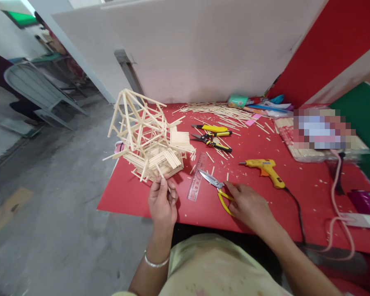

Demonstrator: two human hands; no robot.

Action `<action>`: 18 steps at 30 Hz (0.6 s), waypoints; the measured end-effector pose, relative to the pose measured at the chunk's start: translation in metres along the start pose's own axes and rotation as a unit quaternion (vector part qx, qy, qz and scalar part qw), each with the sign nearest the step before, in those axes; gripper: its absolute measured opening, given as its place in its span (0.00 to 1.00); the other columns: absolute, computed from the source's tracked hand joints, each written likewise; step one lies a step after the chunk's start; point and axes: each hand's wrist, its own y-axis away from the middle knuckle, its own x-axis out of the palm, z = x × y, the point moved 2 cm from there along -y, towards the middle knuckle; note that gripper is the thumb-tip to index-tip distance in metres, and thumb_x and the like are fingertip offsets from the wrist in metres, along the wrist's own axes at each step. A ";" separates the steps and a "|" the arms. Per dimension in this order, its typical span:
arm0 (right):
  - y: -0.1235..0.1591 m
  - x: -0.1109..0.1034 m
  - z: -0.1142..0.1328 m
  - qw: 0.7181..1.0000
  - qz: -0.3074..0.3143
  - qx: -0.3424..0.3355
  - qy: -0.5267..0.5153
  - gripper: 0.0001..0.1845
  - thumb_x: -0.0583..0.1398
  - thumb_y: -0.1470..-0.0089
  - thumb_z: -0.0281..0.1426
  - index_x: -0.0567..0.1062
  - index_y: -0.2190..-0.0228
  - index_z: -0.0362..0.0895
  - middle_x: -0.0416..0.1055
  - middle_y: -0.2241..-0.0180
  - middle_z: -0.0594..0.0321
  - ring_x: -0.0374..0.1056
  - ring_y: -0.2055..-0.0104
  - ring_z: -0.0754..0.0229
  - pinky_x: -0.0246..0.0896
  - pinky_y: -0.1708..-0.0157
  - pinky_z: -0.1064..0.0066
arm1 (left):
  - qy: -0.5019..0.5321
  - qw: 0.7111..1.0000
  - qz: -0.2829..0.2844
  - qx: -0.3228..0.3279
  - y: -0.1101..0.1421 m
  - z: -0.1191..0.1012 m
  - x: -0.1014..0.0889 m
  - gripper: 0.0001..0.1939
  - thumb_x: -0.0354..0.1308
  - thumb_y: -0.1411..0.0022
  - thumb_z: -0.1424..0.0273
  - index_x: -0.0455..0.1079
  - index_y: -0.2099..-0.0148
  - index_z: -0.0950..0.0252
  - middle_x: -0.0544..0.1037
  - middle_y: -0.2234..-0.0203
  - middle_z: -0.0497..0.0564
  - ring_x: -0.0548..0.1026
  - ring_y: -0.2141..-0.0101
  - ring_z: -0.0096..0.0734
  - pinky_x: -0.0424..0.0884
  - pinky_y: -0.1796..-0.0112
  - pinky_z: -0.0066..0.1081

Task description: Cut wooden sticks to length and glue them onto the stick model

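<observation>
Between the thumb and fingers of my left hand (163, 199) is a thin wooden stick (159, 170), its upper end in front of the wooden stick model (142, 123). The model is an open frame of pale sticks with a layered base and slatted panels, standing at the table's left side. My right hand (249, 205) is closed at the yellow handles of the scissors (214, 181), which lie low over the table with their blades pointing up and left. Its thumb is hidden. A clear ruler (196, 181) lies between the hands, left of the scissors.
A yellow hot glue gun (267, 168) with a black cord lies to the right. Cutting pliers (214, 142) and a yellow utility knife (211, 128) lie beyond the ruler. Loose sticks (209, 110) spread along the back of the red table (129, 201). Wrapped stick bundles (290, 142) are at right.
</observation>
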 end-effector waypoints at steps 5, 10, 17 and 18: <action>-0.001 0.003 0.002 0.999 0.007 0.026 -0.029 0.31 0.57 0.43 0.32 0.64 0.38 0.45 0.73 0.59 0.53 0.72 0.61 0.51 0.55 0.71 0.69 | -0.002 1.000 0.009 0.009 -0.002 0.000 -0.001 0.16 0.70 0.45 0.62 0.74 0.59 0.66 0.74 0.78 0.44 0.65 0.84 0.16 0.57 0.86 0.16; -0.004 0.002 0.004 0.998 0.044 0.020 -0.038 0.27 0.57 0.42 0.32 0.68 0.41 0.47 0.75 0.58 0.54 0.74 0.60 0.52 0.54 0.71 0.70 | -0.016 0.999 0.040 -0.005 -0.004 0.005 -0.003 0.16 0.68 0.42 0.60 0.72 0.60 0.67 0.77 0.78 0.46 0.65 0.87 0.16 0.53 0.88 0.17; -0.009 -0.008 0.004 0.997 0.065 0.003 -0.033 0.27 0.58 0.43 0.31 0.69 0.41 0.49 0.76 0.57 0.56 0.75 0.60 0.52 0.49 0.75 0.70 | -0.037 0.998 0.047 -0.036 -0.002 0.003 0.004 0.19 0.66 0.40 0.55 0.69 0.59 0.65 0.80 0.78 0.48 0.73 0.86 0.24 0.57 0.87 0.18; -0.009 -0.009 0.004 0.997 0.064 0.002 -0.037 0.28 0.58 0.43 0.31 0.69 0.41 0.49 0.76 0.57 0.56 0.74 0.61 0.52 0.50 0.75 0.70 | -0.038 0.998 0.042 -0.032 -0.002 0.002 0.006 0.19 0.66 0.41 0.55 0.69 0.60 0.65 0.80 0.78 0.48 0.75 0.84 0.25 0.59 0.86 0.18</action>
